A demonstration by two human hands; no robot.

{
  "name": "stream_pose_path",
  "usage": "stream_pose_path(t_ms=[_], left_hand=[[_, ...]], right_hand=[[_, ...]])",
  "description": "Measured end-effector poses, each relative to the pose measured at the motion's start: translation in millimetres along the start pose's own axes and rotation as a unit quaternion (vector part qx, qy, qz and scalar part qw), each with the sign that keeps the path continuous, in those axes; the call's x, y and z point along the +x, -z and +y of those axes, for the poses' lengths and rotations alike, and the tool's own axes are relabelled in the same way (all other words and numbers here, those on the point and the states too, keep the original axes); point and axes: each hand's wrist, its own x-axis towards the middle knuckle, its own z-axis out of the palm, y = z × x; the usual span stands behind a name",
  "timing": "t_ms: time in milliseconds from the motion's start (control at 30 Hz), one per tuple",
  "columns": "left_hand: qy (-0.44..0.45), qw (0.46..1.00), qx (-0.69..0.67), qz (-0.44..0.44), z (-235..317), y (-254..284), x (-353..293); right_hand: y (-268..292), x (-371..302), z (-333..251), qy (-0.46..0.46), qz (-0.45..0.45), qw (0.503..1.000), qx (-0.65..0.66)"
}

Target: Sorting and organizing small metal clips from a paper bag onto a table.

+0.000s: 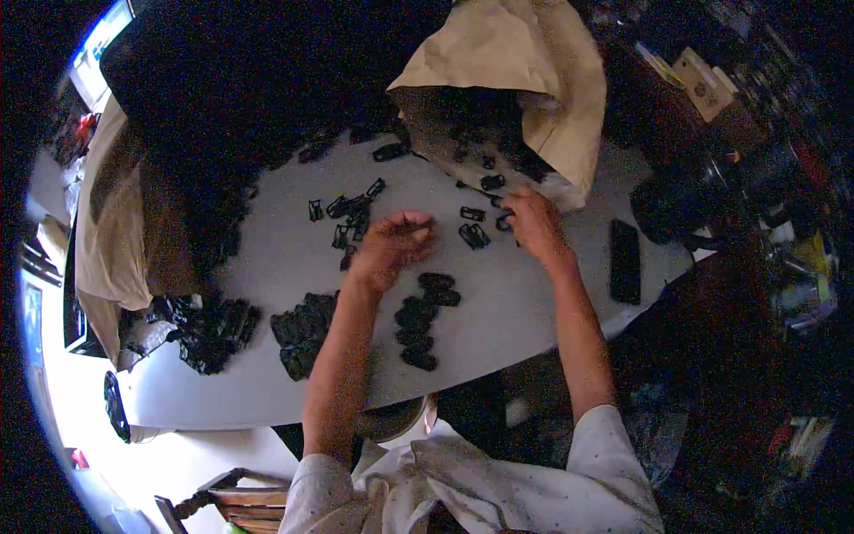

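Note:
My right hand (535,227) is at the mouth of a large brown paper bag (494,53) lying on its side, its fingers closed on a small black plastic piece (504,222). My left hand (394,245) hovers over the middle of the table with its fingers curled; whatever is in them, if anything, is hidden. Just left of it lies a loose heap of small black open-framed plastic pieces (354,210). Between my hands are a few more black frames (474,235). Nearer to me, several black oval pieces (415,329) form a stacked column.
The white oval table (267,392) curves toward me. Bunched black pieces (302,334) lie by my left forearm, with a bigger black heap (213,334) beside another paper bag (116,214). A black phone-like slab (624,262) lies at right; a wooden chair (240,498) stands below.

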Motion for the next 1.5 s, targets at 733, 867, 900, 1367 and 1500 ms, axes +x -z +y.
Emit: stream_pose_path(t_ms=[733,867,900,1367,1500], left_hand=[[-0.107,0.866,0.471,0.125,-3.4,-15.9,0.6],[-0.135,0.910,0.378,0.106,-7.2,-8.7,0.4],[-0.136,0.910,0.377,0.106,-7.7,-7.9,1.4],[-0.158,0.953,0.235,0.106,-18.9,-2.2,8.9],[-0.120,0.980,0.136,0.087,-10.2,-10.8,2.3]], right_hand=[[-16.6,-21.7,9.2,0.096,0.088,0.991,0.018],[-2.7,-40.4,-17.2,-0.041,0.069,0.967,0.243],[-3.7,-44.8,-22.2,-0.014,0.073,0.952,0.298],[-36.0,-63.0,-9.8,0.056,0.027,0.982,0.179],[-30.8,-63.4,-20.5,0.011,0.006,0.980,0.200]])
